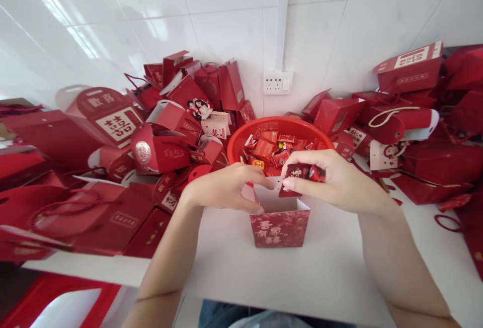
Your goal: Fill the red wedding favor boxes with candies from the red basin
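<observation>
A red paper gift box (279,228) with gold characters stands upright on the white table, its top open and its pale inside showing. My left hand (226,187) curls around the left side of the opening, thumb at the front rim and fingers toward the back panel. Over the right part of the opening, my right hand (335,177) is closed on wrapped candies: a dark red candy packet (296,173) with gold print and a smaller bright red candy (316,173). Just behind the box sits a red plastic basket (241,134) holding many candies (266,148) in red wrappers.
Piles of red gift boxes lie to the left (116,121) and right (418,111), reaching back to the tiled wall (226,31). A wall socket (278,83) is behind the basket. The table's front edge (287,303) is near my body; a red-and-white object (71,300) shows lower left.
</observation>
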A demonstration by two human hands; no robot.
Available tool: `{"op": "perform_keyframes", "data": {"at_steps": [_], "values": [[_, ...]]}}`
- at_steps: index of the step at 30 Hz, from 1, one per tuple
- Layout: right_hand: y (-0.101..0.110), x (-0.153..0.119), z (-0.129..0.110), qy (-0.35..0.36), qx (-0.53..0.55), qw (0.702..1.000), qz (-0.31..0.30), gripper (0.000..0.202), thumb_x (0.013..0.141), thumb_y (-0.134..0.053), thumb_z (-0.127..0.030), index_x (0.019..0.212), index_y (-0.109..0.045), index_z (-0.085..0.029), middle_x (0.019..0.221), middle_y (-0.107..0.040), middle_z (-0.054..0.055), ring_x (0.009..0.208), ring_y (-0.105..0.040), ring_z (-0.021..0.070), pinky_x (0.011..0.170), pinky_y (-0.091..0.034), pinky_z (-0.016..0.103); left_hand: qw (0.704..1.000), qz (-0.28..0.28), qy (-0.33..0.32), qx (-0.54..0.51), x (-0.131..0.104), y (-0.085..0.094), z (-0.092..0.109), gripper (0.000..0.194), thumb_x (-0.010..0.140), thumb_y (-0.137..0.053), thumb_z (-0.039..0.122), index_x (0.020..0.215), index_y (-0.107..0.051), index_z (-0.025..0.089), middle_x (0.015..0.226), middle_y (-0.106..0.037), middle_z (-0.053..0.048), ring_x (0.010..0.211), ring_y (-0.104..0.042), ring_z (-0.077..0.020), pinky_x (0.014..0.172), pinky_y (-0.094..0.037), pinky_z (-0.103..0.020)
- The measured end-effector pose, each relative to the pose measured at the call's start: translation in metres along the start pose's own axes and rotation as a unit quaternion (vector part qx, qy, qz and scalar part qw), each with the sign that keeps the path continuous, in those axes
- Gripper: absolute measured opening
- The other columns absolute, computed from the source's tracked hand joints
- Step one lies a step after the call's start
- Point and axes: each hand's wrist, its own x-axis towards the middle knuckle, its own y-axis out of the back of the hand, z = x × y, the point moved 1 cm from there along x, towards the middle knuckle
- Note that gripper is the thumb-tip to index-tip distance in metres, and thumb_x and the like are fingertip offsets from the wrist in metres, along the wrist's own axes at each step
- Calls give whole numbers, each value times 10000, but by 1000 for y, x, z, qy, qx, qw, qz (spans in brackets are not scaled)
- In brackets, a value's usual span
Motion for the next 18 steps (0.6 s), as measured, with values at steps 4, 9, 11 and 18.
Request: {"op": "perform_keyframes", "data": {"at_steps": [4,9,11,18], "values": [[-5,2,0,13,-17,999,-28,149,921,-626,-340,923,-710,-217,846,-719,16,722,-627,163,652,-471,294,999,1,-28,-24,1,-1,-2,384,769,-753,160,1145,-750,237,1085,-737,-28,946,-694,-189,848,-514,-257],[-4,2,3,10,17,1000,10,139,923,-622,-345,998,-640,-230,1003,-685,38,875,-635,186,678,-507,287,999,8,-28,-31,1,-1,-4,442,760,-770,155,1195,-732,224,1152,-739,-48,1011,-698,-204,885,-511,-270],[-3,0,5,-2,49,999,4,122,921,-605,-307,1021,-596,-236,1016,-667,37,880,-648,184,670,-523,286,999,5,-25,-31,1,-1,-5,446,763,-774,157,1202,-729,220,1184,-735,-56,1048,-694,-210,925,-502,-281],[-10,2,6,-15,24,998,-51,61,879,-631,-238,931,-604,-219,872,-685,6,777,-663,175,692,-503,303,998,7,-49,-45,2,-1,-4,455,768,-756,145,1212,-722,240,1142,-739,-39,1021,-694,-196,916,-505,-271]]}}
